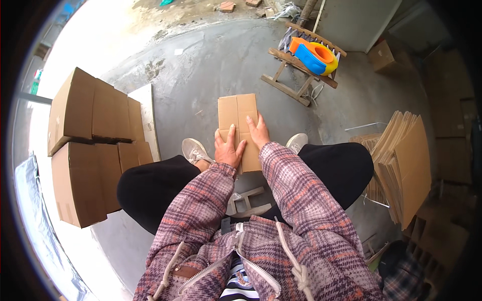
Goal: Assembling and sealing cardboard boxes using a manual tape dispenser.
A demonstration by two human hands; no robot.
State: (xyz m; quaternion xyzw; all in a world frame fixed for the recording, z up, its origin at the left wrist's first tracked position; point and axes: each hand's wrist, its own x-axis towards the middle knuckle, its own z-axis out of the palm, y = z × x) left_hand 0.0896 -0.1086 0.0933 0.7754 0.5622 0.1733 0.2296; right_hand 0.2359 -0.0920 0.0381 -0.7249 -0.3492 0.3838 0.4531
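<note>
A flat-looking brown cardboard box is between my shoes, with a seam running down its upper face. My left hand lies over its left side, fingers spread on the cardboard and thumb toward the seam. At the box's right edge, my right hand has its thumb on the upper face and its other fingers along the side, partly hidden. The box's underside cannot be seen.
Stacked cardboard boxes stand at the left. On a wooden stool ahead rests an orange, blue and yellow tape dispenser. Flattened cartons lean at the right. A low wooden frame is beneath me.
</note>
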